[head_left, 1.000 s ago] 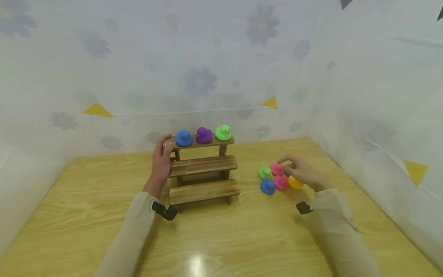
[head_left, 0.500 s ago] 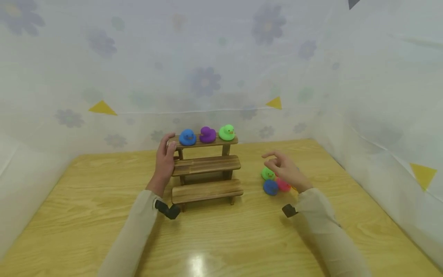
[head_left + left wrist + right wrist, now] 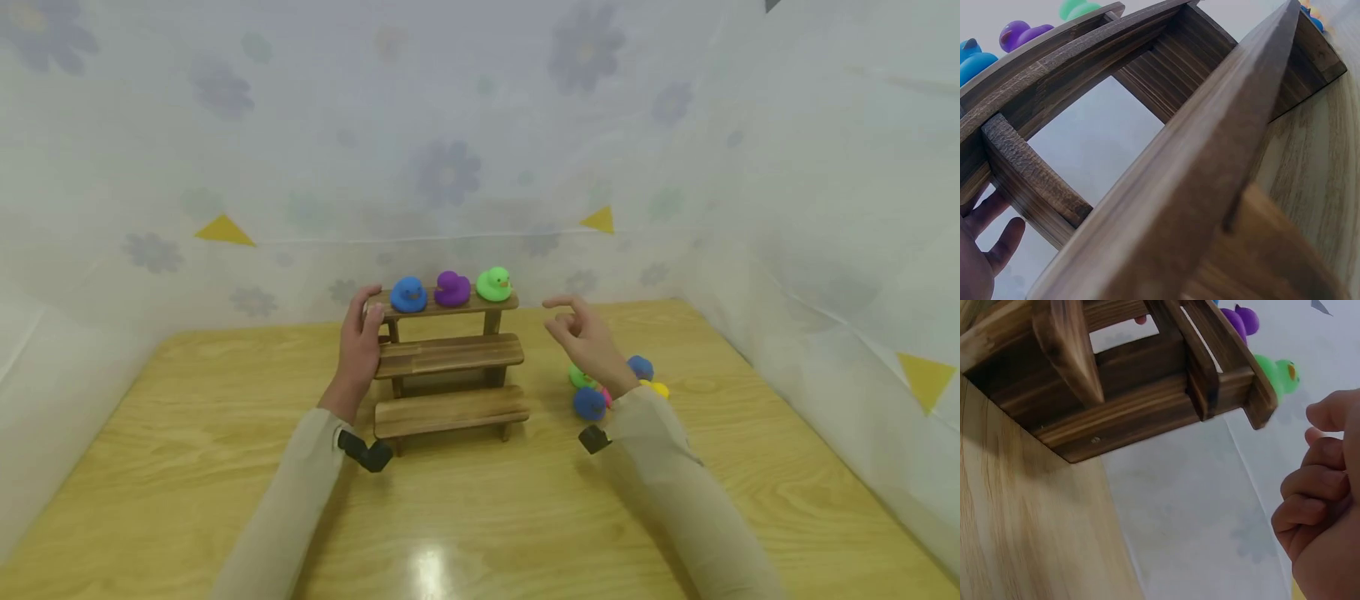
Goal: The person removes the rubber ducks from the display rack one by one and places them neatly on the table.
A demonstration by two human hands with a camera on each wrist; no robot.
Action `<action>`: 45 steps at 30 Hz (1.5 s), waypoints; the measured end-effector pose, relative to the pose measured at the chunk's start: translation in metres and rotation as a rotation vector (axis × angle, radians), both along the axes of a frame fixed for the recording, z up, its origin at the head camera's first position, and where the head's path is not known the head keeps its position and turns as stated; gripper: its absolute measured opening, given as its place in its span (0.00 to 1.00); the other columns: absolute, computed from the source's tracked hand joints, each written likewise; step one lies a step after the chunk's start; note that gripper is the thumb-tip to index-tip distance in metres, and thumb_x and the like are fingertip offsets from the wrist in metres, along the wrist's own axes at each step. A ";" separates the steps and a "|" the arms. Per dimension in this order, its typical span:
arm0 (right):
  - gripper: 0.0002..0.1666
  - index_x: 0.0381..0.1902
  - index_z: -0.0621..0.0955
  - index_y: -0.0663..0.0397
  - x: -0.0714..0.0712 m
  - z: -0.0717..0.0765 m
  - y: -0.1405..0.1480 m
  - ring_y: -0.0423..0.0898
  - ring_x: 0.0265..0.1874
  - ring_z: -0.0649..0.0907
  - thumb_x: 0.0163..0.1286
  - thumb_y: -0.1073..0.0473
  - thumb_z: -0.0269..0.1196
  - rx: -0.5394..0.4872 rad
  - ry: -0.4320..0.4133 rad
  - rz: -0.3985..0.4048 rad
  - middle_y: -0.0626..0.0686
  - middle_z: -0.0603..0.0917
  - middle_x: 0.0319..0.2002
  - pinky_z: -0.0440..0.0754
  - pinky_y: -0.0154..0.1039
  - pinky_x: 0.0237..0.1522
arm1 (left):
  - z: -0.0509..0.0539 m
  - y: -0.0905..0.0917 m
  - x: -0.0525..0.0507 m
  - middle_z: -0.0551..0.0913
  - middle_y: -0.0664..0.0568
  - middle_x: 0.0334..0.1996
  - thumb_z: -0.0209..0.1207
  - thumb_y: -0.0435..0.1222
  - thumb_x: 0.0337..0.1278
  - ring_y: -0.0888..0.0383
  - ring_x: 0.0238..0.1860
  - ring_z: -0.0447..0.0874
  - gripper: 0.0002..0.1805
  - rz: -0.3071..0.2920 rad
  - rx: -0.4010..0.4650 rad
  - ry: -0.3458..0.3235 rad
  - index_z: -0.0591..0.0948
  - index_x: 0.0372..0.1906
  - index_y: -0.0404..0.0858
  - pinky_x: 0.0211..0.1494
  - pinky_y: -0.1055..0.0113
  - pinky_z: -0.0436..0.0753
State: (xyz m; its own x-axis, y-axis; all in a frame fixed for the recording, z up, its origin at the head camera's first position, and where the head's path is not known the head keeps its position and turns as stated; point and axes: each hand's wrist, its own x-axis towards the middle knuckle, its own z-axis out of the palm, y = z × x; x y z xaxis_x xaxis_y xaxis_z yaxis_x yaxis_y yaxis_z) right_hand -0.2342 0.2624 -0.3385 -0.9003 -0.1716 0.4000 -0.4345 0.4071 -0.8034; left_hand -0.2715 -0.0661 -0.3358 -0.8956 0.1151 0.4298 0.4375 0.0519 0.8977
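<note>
A three-tier wooden display stand (image 3: 450,354) bears a blue duck (image 3: 408,295), a purple duck (image 3: 452,289) and a light green duck (image 3: 494,285) on its top tier. My left hand (image 3: 360,350) grips the left end of that tier; in the left wrist view its fingers show (image 3: 1000,228) beside the upright. To the right of the stand, my right hand (image 3: 585,337) is raised over the table, near the green duck but apart from it. Its index finger points left, the other fingers are curled, and no object shows in it.
On the table (image 3: 480,508), partly hidden by my right forearm, sit loose ducks: a blue one (image 3: 590,404), a green one (image 3: 580,377), another blue one (image 3: 640,367), a yellow one (image 3: 657,390) and some pink. Flower-patterned sheeting (image 3: 450,167) stands behind and at the sides.
My right hand has left the group of loose ducks and moved left and up toward the stand's top tier. The left hand keeps its grip, and the view has shifted slightly.
</note>
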 end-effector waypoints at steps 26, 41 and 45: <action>0.24 0.61 0.71 0.70 -0.009 0.043 -0.066 0.35 0.11 0.60 0.69 0.67 0.59 -0.039 0.150 -0.002 0.43 0.63 0.12 0.63 0.32 0.19 | -0.002 -0.006 0.002 0.54 0.37 0.73 0.39 0.36 0.74 0.41 0.70 0.56 0.25 0.012 -0.007 -0.039 0.61 0.69 0.31 0.71 0.47 0.56; 0.21 0.56 0.75 0.70 -0.013 0.046 -0.084 0.33 0.10 0.58 0.67 0.66 0.61 -0.045 0.138 -0.112 0.44 0.61 0.11 0.60 0.31 0.18 | 0.000 -0.008 0.000 0.55 0.36 0.73 0.40 0.36 0.74 0.39 0.64 0.62 0.24 0.014 -0.001 -0.022 0.62 0.69 0.30 0.70 0.47 0.58; 0.20 0.56 0.75 0.70 -0.014 0.046 -0.086 0.33 0.10 0.57 0.68 0.65 0.61 -0.040 0.127 -0.119 0.44 0.61 0.11 0.59 0.31 0.17 | 0.001 -0.010 0.000 0.55 0.38 0.73 0.39 0.36 0.74 0.39 0.63 0.63 0.25 0.018 -0.008 -0.031 0.61 0.69 0.31 0.69 0.47 0.59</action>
